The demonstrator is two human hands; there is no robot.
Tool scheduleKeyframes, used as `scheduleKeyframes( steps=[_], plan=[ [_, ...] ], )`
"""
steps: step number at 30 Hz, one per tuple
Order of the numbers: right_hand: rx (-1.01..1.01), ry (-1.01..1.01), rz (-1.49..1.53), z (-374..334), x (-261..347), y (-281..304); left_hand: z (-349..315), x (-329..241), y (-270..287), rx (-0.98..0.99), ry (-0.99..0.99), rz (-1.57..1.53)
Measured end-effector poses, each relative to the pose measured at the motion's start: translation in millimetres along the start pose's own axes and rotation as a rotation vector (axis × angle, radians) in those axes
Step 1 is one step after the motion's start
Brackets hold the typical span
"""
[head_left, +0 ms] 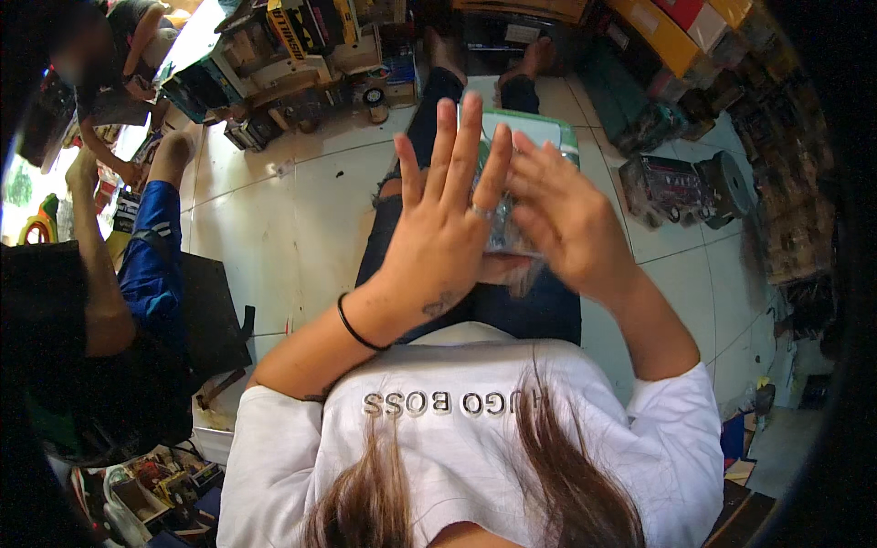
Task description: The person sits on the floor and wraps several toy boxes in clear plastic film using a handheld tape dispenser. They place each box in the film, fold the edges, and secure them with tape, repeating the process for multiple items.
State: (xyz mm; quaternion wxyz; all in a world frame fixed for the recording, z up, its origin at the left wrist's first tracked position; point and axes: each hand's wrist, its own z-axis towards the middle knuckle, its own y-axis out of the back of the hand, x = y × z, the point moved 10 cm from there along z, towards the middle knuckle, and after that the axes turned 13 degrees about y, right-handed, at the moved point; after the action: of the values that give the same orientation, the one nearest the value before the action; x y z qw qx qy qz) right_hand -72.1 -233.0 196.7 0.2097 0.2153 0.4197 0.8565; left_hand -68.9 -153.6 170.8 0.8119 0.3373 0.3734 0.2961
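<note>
My left hand [438, 205] is raised with its back up and its fingers spread, and a ring shows on one finger. Close beside it, my right hand [571, 219] has its fingers stretched out and slightly blurred. Neither hand shows anything held. Below and behind the fingers, over my lap, is a green-edged, pale box-like thing [523, 123]. Clear plastic-looking material [501, 228] shows between the hands. My hands cover most of both, so I cannot tell their exact kind or whether fingers touch them.
A clear-wrapped dark package [667, 187] and a black spool [724, 187] lie on the tiled floor [274, 247] at right. Ahead stand a small roll [375, 105] and shelves with boxes. Another person in blue shorts [151, 247] sits at left, near a dark panel [215, 310].
</note>
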Motion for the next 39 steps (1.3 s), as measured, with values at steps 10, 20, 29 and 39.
scheduleKeyframes(
  steps=[10, 20, 29, 39],
  plan=[
    [-0.423, -0.555, 0.076, -198, -153, 31, -8, -34, -17, 0.198, -0.187, 0.182],
    [0.157, -1.442, -0.295, -522, -300, -87, -27, -44, -19, -0.005, -0.268, 0.29],
    [-1.495, -0.814, 0.851, -277, -187, 59, -35, -50, -22, -0.112, -0.317, 0.419],
    [0.625, 0.465, 0.121, 132, 85, 24, -47, -41, -21, -0.155, -0.341, 0.348]
  ],
)
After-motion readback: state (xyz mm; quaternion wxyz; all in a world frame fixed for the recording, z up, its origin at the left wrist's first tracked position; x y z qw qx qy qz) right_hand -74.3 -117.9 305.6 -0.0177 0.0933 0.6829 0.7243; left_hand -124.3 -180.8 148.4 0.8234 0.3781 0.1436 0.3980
